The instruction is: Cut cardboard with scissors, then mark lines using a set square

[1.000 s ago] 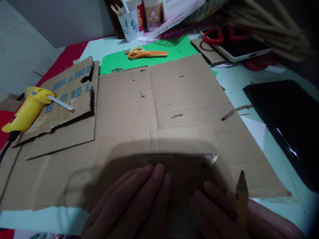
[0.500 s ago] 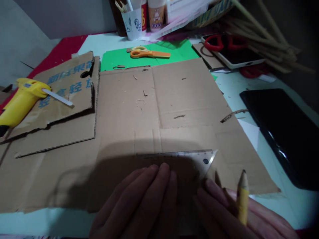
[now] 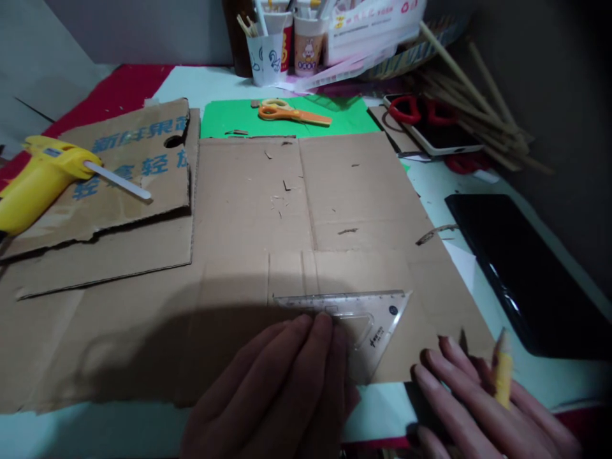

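My right hand [image 3: 482, 401] has slid off the ruler [image 3: 356, 319], fingers spread, pencil [image 3: 501, 376] tucked between; left hand [image 3: 282, 389] fingers together pin it to unmarked cardboard [image 3: 239, 210].

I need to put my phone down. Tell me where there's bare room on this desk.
Best patch: the big cardboard sheet, bare between the orange scissors and the clear set square. Also free: the flap below the yellow glue gun. Crowded: the back edge with cups, sticks, and the front, where left hand and right hand rest.
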`<state>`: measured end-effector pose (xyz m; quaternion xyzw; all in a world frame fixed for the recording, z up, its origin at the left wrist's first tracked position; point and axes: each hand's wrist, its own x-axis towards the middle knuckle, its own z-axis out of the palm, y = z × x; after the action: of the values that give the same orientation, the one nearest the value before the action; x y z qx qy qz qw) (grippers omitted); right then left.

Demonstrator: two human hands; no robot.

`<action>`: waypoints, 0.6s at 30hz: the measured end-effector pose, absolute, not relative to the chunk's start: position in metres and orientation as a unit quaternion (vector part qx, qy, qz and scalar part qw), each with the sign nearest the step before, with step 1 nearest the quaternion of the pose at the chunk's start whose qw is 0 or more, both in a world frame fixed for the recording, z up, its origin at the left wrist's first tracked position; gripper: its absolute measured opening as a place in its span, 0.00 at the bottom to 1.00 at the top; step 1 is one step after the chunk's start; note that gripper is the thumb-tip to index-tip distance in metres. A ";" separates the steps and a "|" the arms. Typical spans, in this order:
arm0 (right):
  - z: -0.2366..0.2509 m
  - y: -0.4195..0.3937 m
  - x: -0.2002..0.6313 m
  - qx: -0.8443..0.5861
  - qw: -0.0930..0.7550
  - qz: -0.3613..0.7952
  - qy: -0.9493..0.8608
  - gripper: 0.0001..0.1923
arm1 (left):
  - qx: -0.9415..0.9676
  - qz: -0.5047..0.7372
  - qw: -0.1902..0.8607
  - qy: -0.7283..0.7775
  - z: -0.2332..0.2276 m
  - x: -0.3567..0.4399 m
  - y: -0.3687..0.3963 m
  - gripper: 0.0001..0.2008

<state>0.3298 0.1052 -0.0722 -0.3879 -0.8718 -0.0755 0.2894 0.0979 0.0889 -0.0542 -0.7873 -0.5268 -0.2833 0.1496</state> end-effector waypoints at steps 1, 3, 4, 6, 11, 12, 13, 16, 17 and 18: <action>-0.071 0.107 0.331 -0.358 0.281 -0.074 -0.887 0.12 | -0.781 -0.288 0.152 -0.533 -0.054 0.097 0.088 0.17; -0.069 0.109 0.330 -0.322 0.273 -0.065 -0.904 0.12 | -0.785 -0.278 0.155 -0.531 -0.053 0.093 0.086 0.17; -0.067 0.109 0.328 -0.320 0.273 -0.059 -0.905 0.12 | -0.794 -0.267 0.154 -0.524 -0.052 0.090 0.085 0.17; -0.065 0.108 0.322 -0.332 0.275 -0.050 -0.901 0.12 | -0.810 -0.249 0.152 -0.509 -0.051 0.084 0.084 0.15; -0.062 0.104 0.315 -0.354 0.276 -0.033 -0.893 0.15 | -0.803 -0.274 0.139 -0.511 -0.053 0.079 0.084 0.15; -0.062 0.103 0.315 -0.354 0.278 -0.029 -0.893 0.16 | -0.794 -0.288 0.138 -0.517 -0.054 0.080 0.085 0.16; -0.063 0.103 0.316 -0.351 0.280 -0.026 -0.893 0.17 | -0.786 -0.302 0.139 -0.522 -0.054 0.081 0.086 0.16; -0.065 0.100 0.314 -0.359 0.297 -0.014 -0.885 0.17 | -0.776 -0.322 0.136 -0.526 -0.055 0.083 0.087 0.15; -0.066 0.099 0.313 -0.370 0.306 -0.010 -0.877 0.16 | -0.779 -0.318 0.133 -0.523 -0.054 0.082 0.086 0.15; -0.066 0.098 0.311 -0.382 0.315 -0.011 -0.869 0.15 | -0.786 -0.309 0.130 -0.519 -0.054 0.081 0.086 0.15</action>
<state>0.3106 0.0981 -0.0661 -0.3824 -0.8686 -0.0112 0.3149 0.0810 0.0863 -0.0539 -0.7860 -0.5195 -0.3090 0.1302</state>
